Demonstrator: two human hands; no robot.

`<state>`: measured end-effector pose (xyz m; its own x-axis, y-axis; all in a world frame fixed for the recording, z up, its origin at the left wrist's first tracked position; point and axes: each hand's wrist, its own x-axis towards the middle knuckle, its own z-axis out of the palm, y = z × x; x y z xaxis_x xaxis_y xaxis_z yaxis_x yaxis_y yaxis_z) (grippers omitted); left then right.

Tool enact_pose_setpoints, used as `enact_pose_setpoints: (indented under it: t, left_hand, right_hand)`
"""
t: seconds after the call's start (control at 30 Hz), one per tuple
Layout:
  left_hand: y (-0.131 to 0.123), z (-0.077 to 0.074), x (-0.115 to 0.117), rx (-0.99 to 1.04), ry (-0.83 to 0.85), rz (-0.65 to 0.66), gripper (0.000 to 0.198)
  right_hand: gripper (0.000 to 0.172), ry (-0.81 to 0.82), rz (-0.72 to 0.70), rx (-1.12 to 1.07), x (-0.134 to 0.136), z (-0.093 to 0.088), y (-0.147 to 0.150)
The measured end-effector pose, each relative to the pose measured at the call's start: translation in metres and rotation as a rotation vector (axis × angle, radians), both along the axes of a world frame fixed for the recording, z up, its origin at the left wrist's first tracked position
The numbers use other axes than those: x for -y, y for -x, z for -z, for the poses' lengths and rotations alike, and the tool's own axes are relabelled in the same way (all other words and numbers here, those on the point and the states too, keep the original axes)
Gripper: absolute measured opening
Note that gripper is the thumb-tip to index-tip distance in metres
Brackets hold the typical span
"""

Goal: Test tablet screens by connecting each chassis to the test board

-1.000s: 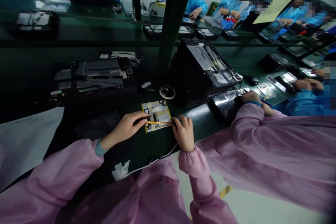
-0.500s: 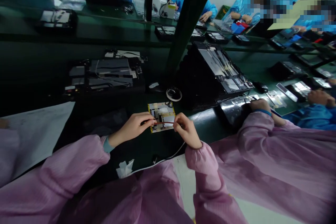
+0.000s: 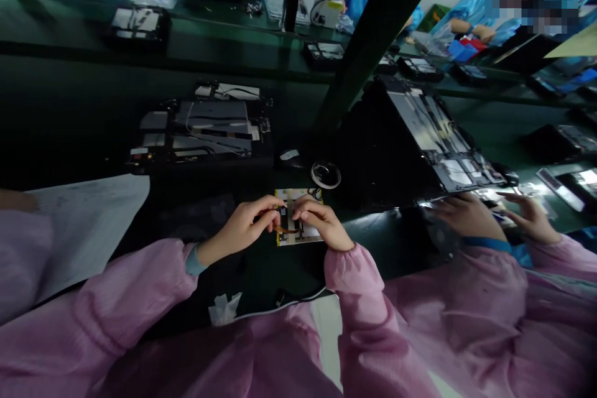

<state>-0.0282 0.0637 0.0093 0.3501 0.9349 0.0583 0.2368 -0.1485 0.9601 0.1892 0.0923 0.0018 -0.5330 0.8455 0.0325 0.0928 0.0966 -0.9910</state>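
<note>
Near stacked devices (image 3: pixel 436 134), left hand (image 3: pixel 248 221) pinches an orange strip (image 3: pixel 287 230), grip of the right hand (image 3: pixel 327 224) unclear.

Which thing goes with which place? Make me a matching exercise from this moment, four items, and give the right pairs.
Things
1. Orange-brown strip
2. Crumpled white scrap
3. Yellow-edged flat pack
4. White-rimmed ring

Places
A. Beyond the pack, on the side away from the wearer
B. At the fingers of the left hand, over the pack
C. At the near edge of the bench
D. Partly beneath the right hand

Right pairs: 1-B, 2-C, 3-D, 4-A
</note>
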Motion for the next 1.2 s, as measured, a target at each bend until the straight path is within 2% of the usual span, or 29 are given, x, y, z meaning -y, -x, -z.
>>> enact_pose_setpoints:
  t: [0.2,0.3,0.43,0.6,0.83,1.2]
  left_hand:
    - [-0.002,-0.003,0.005,-0.113,-0.190,0.037,0.012]
    - [-0.003,-0.001,0.007,-0.168,-0.249,0.049,0.009]
    - [-0.005,0.004,0.007,-0.283,-0.360,0.036,0.008]
    - [-0.005,0.008,0.008,-0.396,-0.463,0.025,0.009]
    - [-0.003,0.007,0.008,-0.452,-0.503,0.004,0.013]
    - [-0.006,0.005,0.007,-0.401,-0.424,-0.003,0.010]
  right_hand:
    - [0.016,-0.012,-0.023,0.165,0.012,0.000,0.012]
    - [0.010,-0.123,0.007,0.231,0.015,0.001,0.014]
    - [0.010,-0.293,0.051,0.261,0.016,0.000,0.015]
    - [0.009,-0.367,0.090,0.274,0.018,-0.001,0.016]
    - [0.010,-0.375,0.073,0.278,0.020,0.000,0.016]
    - [0.010,-0.434,0.066,0.232,0.020,0.005,0.018]
